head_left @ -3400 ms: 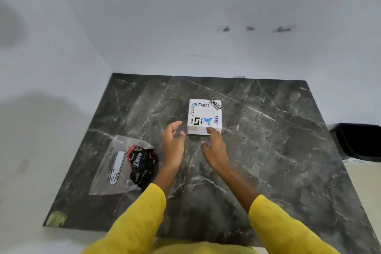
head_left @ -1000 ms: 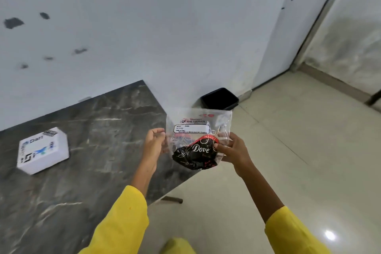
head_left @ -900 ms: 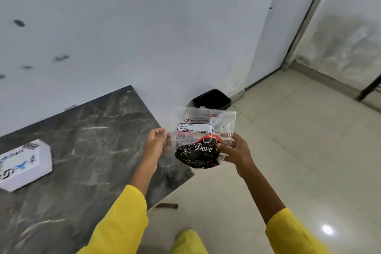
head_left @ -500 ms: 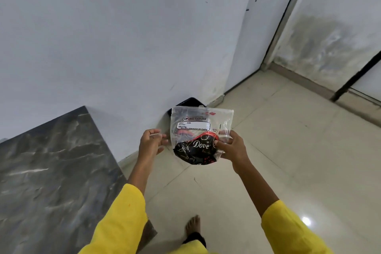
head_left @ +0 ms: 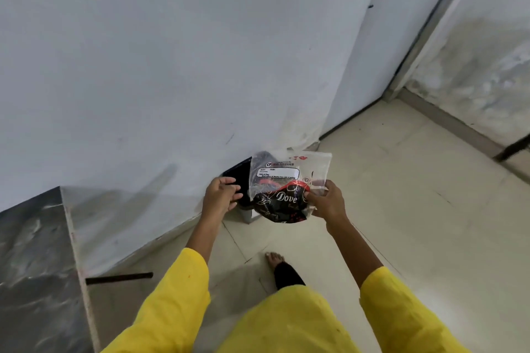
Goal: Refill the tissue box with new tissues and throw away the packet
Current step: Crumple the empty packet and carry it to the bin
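Observation:
My right hand (head_left: pixel 325 203) grips the right side of the clear plastic tissue packet (head_left: pixel 286 178), which has a crumpled black and red Dove wrapper inside. The packet hangs in the air just above and in front of the black bin (head_left: pixel 238 176), hiding most of it. The bin stands on the floor against the white wall. My left hand (head_left: pixel 222 195) is a little left of the packet, fingers loosely curled, not touching it. The tissue box is out of view.
The dark marble table (head_left: pixel 34 266) fills the lower left, with a dark bar (head_left: pixel 120 278) under its edge. My bare foot (head_left: pixel 275 259) is on the pale tiled floor (head_left: pixel 401 209). A door frame (head_left: pixel 424 37) rises at the right.
I have turned right, away from the table, and stepped closer to the bin. The tissue box has left the view. The packet now hangs over the bin, held by my right hand alone.

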